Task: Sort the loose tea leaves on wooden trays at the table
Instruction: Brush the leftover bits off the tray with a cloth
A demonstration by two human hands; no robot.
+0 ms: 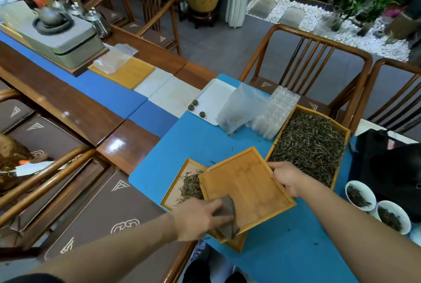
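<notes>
Wiping step, apparently: left hand (pixel 198 219) pinching grey cloth (pixel 227 216) on empty bamboo tray (pixel 248 189), right hand (pixel 286 178) gripping its far edge, over a smaller tray holding loose tea leaves (pixel 191 186). Next: set down flat on table (pixel 205 141).

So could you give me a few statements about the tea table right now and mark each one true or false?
1. The right hand holds the empty wooden tray by its edge. True.
2. The left hand holds a grey cloth on that tray. True.
3. The big tray on the right is empty. False: it is full of loose tea leaves.
4. The white tray holds three small dark balls. True.
5. The tray in the hands is heaped with leaves. False: its surface is bare.
</notes>
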